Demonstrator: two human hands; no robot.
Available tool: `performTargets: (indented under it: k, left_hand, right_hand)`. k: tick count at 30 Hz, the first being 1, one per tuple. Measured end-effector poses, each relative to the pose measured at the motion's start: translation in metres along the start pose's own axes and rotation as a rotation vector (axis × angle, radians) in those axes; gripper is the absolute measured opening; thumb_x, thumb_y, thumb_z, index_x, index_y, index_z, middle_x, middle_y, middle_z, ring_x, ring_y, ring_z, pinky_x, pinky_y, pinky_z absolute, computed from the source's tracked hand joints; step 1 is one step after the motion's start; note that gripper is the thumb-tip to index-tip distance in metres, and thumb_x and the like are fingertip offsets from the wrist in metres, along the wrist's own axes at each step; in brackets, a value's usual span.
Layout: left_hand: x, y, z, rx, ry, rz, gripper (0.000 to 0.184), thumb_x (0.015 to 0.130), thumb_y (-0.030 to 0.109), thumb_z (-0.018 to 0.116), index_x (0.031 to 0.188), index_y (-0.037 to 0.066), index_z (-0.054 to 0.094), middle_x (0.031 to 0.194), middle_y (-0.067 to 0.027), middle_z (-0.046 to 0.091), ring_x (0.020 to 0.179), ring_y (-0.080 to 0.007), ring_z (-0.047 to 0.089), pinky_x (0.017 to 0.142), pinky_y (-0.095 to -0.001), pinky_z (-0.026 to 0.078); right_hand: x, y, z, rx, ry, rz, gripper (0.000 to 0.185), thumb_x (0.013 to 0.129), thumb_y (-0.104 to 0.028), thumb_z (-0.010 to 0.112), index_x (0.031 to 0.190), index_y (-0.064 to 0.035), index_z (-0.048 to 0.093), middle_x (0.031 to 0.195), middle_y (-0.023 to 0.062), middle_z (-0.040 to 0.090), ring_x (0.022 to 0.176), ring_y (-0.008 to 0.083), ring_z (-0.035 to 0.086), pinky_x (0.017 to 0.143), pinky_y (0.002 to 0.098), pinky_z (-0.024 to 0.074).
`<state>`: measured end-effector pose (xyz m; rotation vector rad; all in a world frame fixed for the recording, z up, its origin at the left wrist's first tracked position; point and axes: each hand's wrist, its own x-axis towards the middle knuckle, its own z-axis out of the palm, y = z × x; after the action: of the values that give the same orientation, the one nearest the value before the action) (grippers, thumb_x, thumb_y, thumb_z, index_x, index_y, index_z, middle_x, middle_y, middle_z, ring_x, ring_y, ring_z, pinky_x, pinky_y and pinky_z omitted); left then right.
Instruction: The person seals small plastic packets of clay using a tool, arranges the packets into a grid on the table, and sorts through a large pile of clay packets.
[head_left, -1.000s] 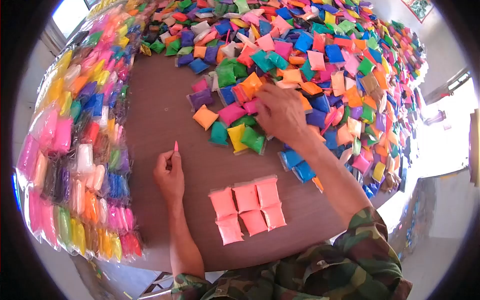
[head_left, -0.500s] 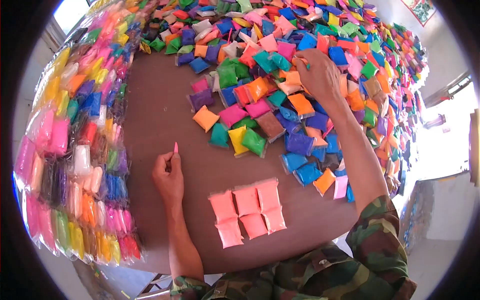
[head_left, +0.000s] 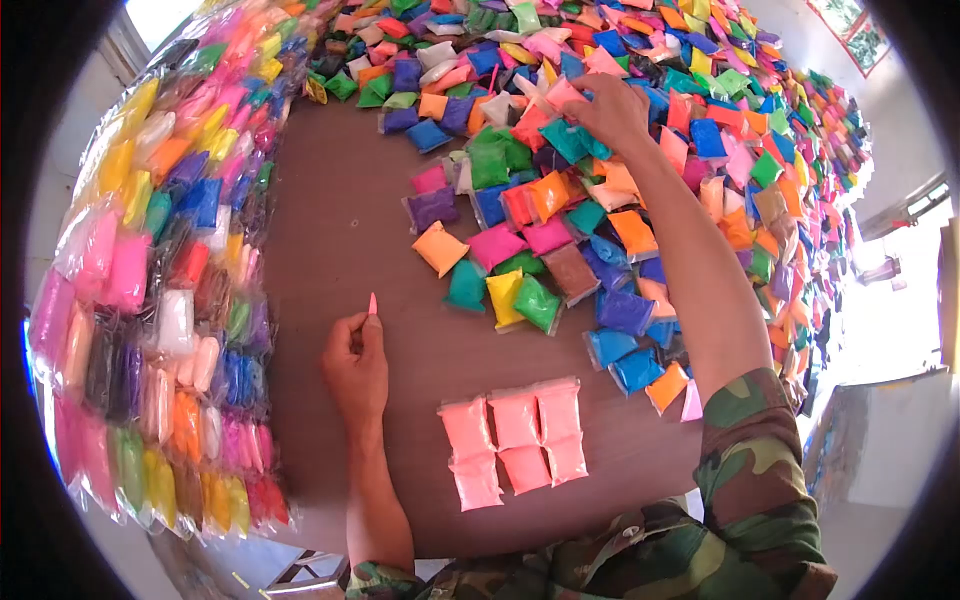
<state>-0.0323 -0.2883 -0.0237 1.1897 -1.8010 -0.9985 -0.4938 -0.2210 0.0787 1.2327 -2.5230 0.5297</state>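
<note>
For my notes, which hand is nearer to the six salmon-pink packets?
Left. The left hand is left of the six salmon-pink packets; the right hand is farther off, at the mixed packet heap.

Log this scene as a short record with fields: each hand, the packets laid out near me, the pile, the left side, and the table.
Left hand: grip closed on a small pink pointed piece
Right hand: over the loose pile, fingertips at a pink packet; firm hold unclear
Laid-out packets: six salmon-pink packets, two rows of three
Pile: loose multicoloured packets, far and right side
Left side: clear-bagged coloured packets
Table: brown tabletop
</note>
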Motion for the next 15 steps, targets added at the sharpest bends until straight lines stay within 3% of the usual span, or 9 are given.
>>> performTargets:
  k: [2, 5, 6, 10, 15]
  left_hand:
    - [0.001, -0.006, 0.0, -0.02, -0.008, -0.017, 0.018, 0.103, 0.016, 0.075, 0.107, -0.001, 0.077, 0.08, -0.0005, 0.067, 0.073, -0.0086, 0.058, 0.066, -0.0301, 0.049]
    - [0.001, 0.001, -0.002, 0.025, -0.041, -0.049, 0.018, 0.103, 0.016, 0.075, 0.106, -0.002, 0.076, 0.081, -0.0005, 0.067, 0.073, -0.0087, 0.057, 0.066, -0.0301, 0.048]
    - [0.002, -0.002, -0.001, -0.006, -0.039, -0.02, 0.018, 0.104, 0.016, 0.074, 0.105, -0.002, 0.076, 0.081, -0.0006, 0.067, 0.073, -0.0088, 0.057, 0.066, -0.0302, 0.048]
    - [0.006, -0.015, 0.001, -0.055, -0.044, 0.076, 0.019, 0.104, 0.016, 0.073, 0.103, -0.003, 0.074, 0.08, -0.0008, 0.066, 0.072, -0.0095, 0.057, 0.067, -0.0305, 0.049]
    - [0.015, -0.038, 0.003, -0.027, -0.04, 0.179, 0.022, 0.104, 0.019, 0.073, 0.102, -0.003, 0.074, 0.08, -0.0009, 0.066, 0.072, -0.0101, 0.057, 0.067, -0.031, 0.048]
  right_hand:
    - [-0.005, 0.001, 0.004, 0.263, 0.2, -0.01, 0.047, 0.09, -0.043, 0.08, 0.115, -0.0033, 0.078, 0.098, 0.0157, 0.08, 0.094, 0.0307, 0.078, 0.085, 0.0476, 0.0558]
    - [-0.017, 0.009, -0.01, 0.607, 0.224, 0.073, 0.038, 0.093, -0.031, 0.081, 0.114, 0.0004, 0.075, 0.094, 0.012, 0.079, 0.089, 0.0215, 0.077, 0.077, 0.0403, 0.059]
    - [-0.032, 0.003, -0.026, 0.789, 0.13, 0.134, 0.032, 0.099, -0.023, 0.079, 0.113, 0.005, 0.073, 0.097, 0.0093, 0.079, 0.091, 0.0146, 0.074, 0.079, 0.0345, 0.0606]
    - [-0.112, -0.021, -0.081, 0.881, 0.104, 0.281, 0.036, 0.105, -0.023, 0.073, 0.123, 0.0085, 0.069, 0.104, 0.0096, 0.078, 0.09, 0.0122, 0.074, 0.071, 0.0283, 0.0606]
    - [-0.23, -0.005, -0.115, 1.109, -0.027, 0.439, 0.03, 0.107, -0.021, 0.071, 0.124, 0.0034, 0.067, 0.097, 0.0076, 0.076, 0.08, 0.0118, 0.074, 0.065, 0.026, 0.0591]
